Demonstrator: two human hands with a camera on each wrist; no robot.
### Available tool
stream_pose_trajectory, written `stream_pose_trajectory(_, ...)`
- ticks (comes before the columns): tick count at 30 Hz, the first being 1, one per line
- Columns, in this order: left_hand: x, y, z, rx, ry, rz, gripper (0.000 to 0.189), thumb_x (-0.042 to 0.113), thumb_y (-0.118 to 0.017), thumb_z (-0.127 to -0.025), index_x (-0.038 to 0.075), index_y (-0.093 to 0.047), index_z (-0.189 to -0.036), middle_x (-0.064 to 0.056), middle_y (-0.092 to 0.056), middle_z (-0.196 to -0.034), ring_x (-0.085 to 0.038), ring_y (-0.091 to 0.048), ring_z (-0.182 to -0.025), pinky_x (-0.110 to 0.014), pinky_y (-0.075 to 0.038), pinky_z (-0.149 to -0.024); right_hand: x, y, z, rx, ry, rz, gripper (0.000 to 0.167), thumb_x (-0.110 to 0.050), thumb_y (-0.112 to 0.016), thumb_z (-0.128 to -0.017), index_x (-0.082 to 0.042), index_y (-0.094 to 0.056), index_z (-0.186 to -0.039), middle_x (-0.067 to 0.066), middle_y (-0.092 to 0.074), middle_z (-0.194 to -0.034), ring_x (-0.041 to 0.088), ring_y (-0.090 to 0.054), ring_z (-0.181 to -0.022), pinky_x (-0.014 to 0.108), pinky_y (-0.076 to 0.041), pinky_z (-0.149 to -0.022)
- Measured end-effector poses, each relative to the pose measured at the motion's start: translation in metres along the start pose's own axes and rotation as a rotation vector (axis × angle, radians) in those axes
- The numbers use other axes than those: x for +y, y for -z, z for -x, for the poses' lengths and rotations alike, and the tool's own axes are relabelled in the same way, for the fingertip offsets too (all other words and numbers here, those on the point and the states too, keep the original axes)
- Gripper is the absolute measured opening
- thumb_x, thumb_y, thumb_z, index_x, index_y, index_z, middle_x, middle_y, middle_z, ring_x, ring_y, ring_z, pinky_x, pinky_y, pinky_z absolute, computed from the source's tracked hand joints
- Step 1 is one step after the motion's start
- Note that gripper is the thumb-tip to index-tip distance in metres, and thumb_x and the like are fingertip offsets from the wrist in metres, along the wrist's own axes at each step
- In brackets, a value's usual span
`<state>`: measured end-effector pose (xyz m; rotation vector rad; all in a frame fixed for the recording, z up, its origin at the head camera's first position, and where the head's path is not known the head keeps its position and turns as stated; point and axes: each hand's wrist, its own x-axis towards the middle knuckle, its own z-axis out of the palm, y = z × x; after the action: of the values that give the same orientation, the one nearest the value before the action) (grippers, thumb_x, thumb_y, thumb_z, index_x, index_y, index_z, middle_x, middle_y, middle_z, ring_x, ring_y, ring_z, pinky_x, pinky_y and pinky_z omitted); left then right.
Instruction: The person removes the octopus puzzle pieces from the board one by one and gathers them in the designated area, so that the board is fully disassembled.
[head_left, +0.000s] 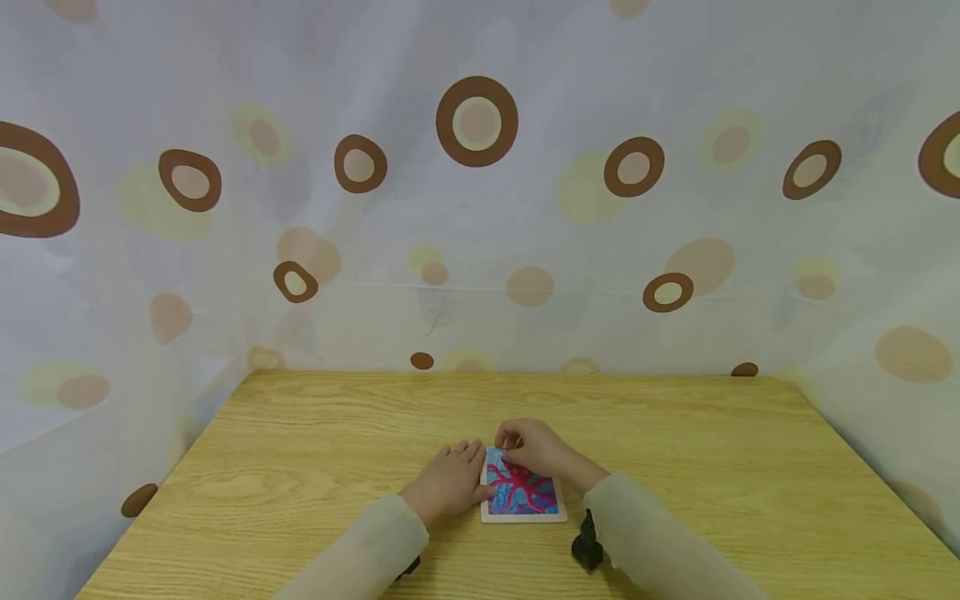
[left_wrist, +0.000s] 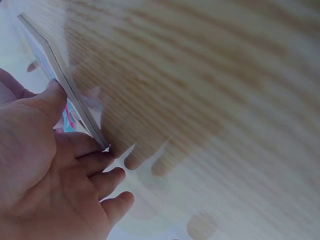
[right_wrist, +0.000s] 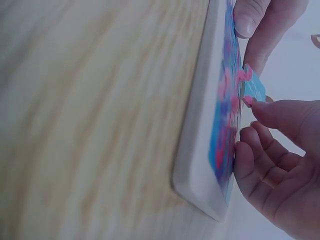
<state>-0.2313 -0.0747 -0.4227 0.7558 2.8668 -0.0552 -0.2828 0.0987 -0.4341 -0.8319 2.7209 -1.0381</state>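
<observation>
A small jigsaw puzzle [head_left: 521,500] with a pink octopus on blue lies flat in a pale tray [head_left: 525,518]. My left hand [head_left: 450,481] rests along the tray's left side, its thumb on the near-left part and its fingers stretched out. In the left wrist view the thumb touches the tray's face and the fingers lie by its edge. Over the puzzle's far part is my right hand [head_left: 542,450]. Its thumb and fingers pinch a puzzle piece [right_wrist: 256,89], light blue with pink, tilted up above the picture. Whether the piece touches the puzzle cannot be told.
The wooden table [head_left: 337,417] extends around the tray on all sides. Behind it hangs a pale curtain [head_left: 420,208] with brown rings, also along both sides. A black device [head_left: 587,546] is at the right wrist.
</observation>
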Motion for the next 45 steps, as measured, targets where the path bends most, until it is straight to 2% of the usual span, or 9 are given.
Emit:
stream_pose_trajectory(7,0.0,-0.001,-0.001,0.003,0.005,0.008,0.065,0.048,-0.044,-0.093,0.006,-0.035,-0.142,-0.008,-0.032,-0.145,-0.024,-0.029,-0.132,-0.04,-0.026,-0.106,-0.003,0.001,0.0,0.02,-0.026,0.035,0.007,-0.003,-0.067,-0.083,-0.008,-0.063,-0.081,-0.005,-0.056,-0.074,0.009,-0.05,-0.064,0.023,-0.045,-0.056)
stream_pose_trajectory(13,0.0,-0.002,-0.001,0.004,0.01,0.002,0.065,0.048,-0.044,-0.093,0.007,-0.035,-0.142,-0.008,-0.032,-0.145,-0.023,-0.029,-0.132,-0.04,-0.026,-0.106,-0.005,0.004,0.001,0.011,-0.053,0.01,0.003,-0.005,-0.067,-0.083,-0.006,-0.064,-0.083,-0.004,-0.057,-0.075,0.009,-0.052,-0.06,0.023,-0.046,-0.052)
stream_pose_trajectory(17,-0.001,-0.003,-0.002,0.004,0.006,-0.01,0.066,0.049,-0.043,-0.093,0.007,-0.035,-0.142,-0.008,-0.032,-0.145,-0.023,-0.029,-0.132,-0.04,-0.026,-0.106,0.0,0.009,0.001,0.03,-0.065,-0.007,0.003,-0.007,-0.067,-0.084,-0.005,-0.065,-0.085,-0.003,-0.057,-0.077,0.01,-0.053,-0.065,0.024,-0.047,-0.055)
stream_pose_trajectory(23,0.0,-0.003,-0.002,0.005,0.008,0.003,0.066,0.048,-0.044,-0.093,0.006,-0.034,-0.142,-0.008,-0.032,-0.145,-0.023,-0.029,-0.132,-0.039,-0.026,-0.107,0.02,0.029,0.003,0.083,-0.108,-0.04,0.003,-0.008,-0.063,-0.088,-0.006,-0.065,-0.088,-0.001,-0.057,-0.08,0.014,-0.052,-0.07,0.027,-0.048,-0.057)
stream_pose_trajectory(33,0.0,-0.002,-0.001,0.001,0.007,0.01,0.065,0.047,-0.044,-0.093,0.005,-0.033,-0.143,-0.008,-0.032,-0.145,-0.023,-0.028,-0.133,-0.039,-0.025,-0.107,0.075,0.077,0.016,0.159,-0.258,-0.038,0.009,-0.004,-0.056,-0.09,-0.002,-0.063,-0.094,0.006,-0.059,-0.087,0.021,-0.054,-0.076,0.034,-0.047,-0.065)
stream_pose_trajectory(39,0.001,0.0,0.0,-0.009,0.015,0.023,0.066,0.046,-0.045,-0.093,0.005,-0.033,-0.143,-0.008,-0.032,-0.146,-0.023,-0.028,-0.133,-0.039,-0.024,-0.107,0.096,0.083,0.018,0.165,-0.263,0.056,0.007,-0.003,-0.059,-0.088,-0.001,-0.065,-0.091,0.006,-0.06,-0.087,0.022,-0.053,-0.079,0.04,-0.047,-0.07)
stream_pose_trajectory(45,0.001,0.0,0.0,-0.002,0.019,0.03,0.066,0.046,-0.046,-0.093,0.005,-0.034,-0.143,-0.008,-0.033,-0.145,-0.023,-0.028,-0.133,-0.039,-0.024,-0.107,0.101,0.083,0.016,0.17,-0.244,0.15,0.007,-0.002,-0.061,-0.087,-0.002,-0.067,-0.088,0.004,-0.062,-0.085,0.022,-0.056,-0.078,0.041,-0.049,-0.071)
